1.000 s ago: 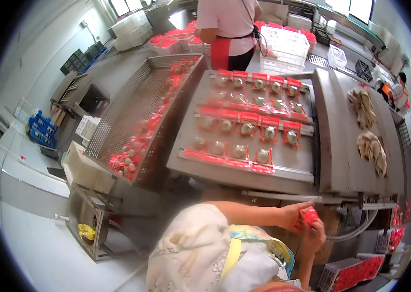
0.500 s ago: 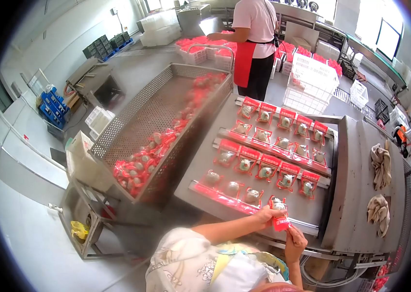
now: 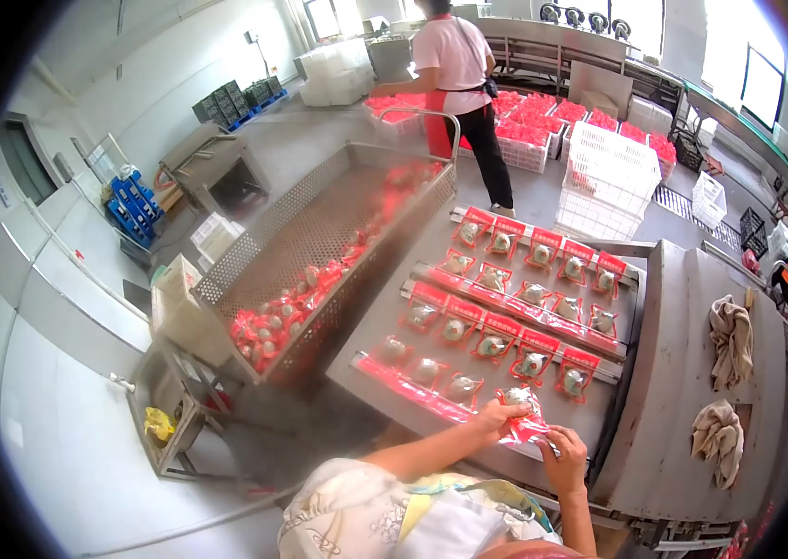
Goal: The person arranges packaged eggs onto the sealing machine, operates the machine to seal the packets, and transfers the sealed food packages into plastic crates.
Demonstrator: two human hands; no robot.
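Observation:
A red-and-clear pouch with an egg-like grey-green item inside is between my hands, over the near edge of the metal sealing table. My left hand is closed on the pouch at its left side, beside the round item. The fingertips of my right hand pinch the red lower end. Beyond my hands, similar pouches lie in rows, their red ends along metal bars. Nearest on the left is a front-row pouch.
A perforated metal cart with a heap of pouches stands left of the table. To the right is a metal machine cover with two crumpled cloths. A person stands behind, near white crates.
My hands have shifted slightly left and the pouch's red end now looks creased and spread between them. The other person has moved left. The camera view has tilted up a little.

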